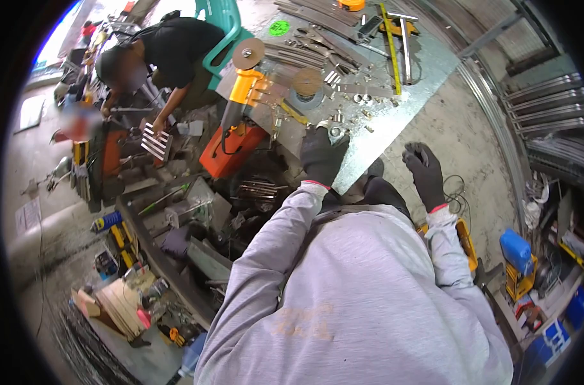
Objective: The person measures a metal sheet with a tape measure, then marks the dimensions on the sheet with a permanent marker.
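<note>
Two gloved hands here, and only the left hand (320, 156) is on anything: it's pressed down at the near edge of the metal sheet (427, 61) that serves as the desk, right by a small steel ring (336, 131) lying among loose nuts and brackets. Can't tell whether the fingers are pinching the ring or just resting beside it, since the glove hides that. My guess is the little part is light, hard and a bit slick, so it wants a fingertip pinch across its rim, and thick gloves will make that fiddly. The left arm reaches straight forward, wrist low. The right hand (424, 172) hangs in the air off the sheet's edge, over the concrete floor (471, 147), fingers loosely curled, holding nothing. An orange angle grinder (248, 86) sits further left on the sheet.
</note>
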Demonstrator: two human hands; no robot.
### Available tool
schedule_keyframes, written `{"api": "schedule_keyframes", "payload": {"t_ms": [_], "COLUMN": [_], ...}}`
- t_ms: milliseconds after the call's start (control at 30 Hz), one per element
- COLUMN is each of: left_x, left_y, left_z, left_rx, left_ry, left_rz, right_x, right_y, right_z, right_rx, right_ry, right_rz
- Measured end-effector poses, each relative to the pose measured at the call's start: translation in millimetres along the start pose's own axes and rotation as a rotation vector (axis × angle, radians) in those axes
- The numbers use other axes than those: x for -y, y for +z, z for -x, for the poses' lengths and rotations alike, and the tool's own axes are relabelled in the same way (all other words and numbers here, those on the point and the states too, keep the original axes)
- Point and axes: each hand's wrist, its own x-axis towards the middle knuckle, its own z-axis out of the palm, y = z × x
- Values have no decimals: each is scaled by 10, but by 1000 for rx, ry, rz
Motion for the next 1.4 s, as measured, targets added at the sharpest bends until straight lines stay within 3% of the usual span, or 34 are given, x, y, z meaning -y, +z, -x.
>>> {"api": "schedule_keyframes", "payload": {"t_ms": [67, 167, 233, 267, 300, 367, 467, 567, 633, 767, 833, 900, 967, 1033, 1067, 1200, 1400], "left_x": [-27, -51, -25, -75, -97, -169, -277, -139, -110, -78, -57, -10, 102, 320, 401, 451, 464], "left_y": [13, -13, -74, -154, -250, -510, -830, -817, -785, -724, -714, -651, -522, -325, -252, -217, -246], "left_z": [29, 38, 65, 79, 119, 211, 282, 339, 307, 316, 274, 260, 257, 220, 179, 150, 145], "left_rx": [-41, -96, -129, -40, -35, -78, -143, -144, -128, -82, -11, -1, 17, 117, 15, -8, 58], "left_ry": [17, 38, 20, -78, -69, 148, 218, 252, 341, 337, 425, 388, 351, 109, 165, 206, 167], "left_rz": [-60, -69, 273, 562, 572, 731, 740, 734, 637, 576, 546, 536, 525, 346, 291, 338, 429], "right_x": [251, 392, 540, 610, 653, 629, 590, 893, 1017, 912, 774, 445, 309, 275, 346, 451, 427], "right_y": [169, 370, 568, 639, 684, 855, 1072, 1161, 1211, 1211, 1156, 1033, 900, 748, 690, 654, 633], "right_z": [-243, -522, -522, -510, -497, -415, -292, 0, 100, 92, 94, -116, -289, -456, -500, -596, -741], "right_rx": [239, 358, 378, 431, 482, 543, 753, 845, 832, 759, 588, 500, 136, -148, -149, -109, 20], "right_ry": [-66, -86, -74, 22, 120, 228, 399, 342, 267, 317, 338, 264, -121, -590, -666, -770, -673], "right_rz": [-12, 43, -29, -124, -216, -441, -745, -789, -663, -630, -576, -477, 266, 710, 781, 923, 1144]}}
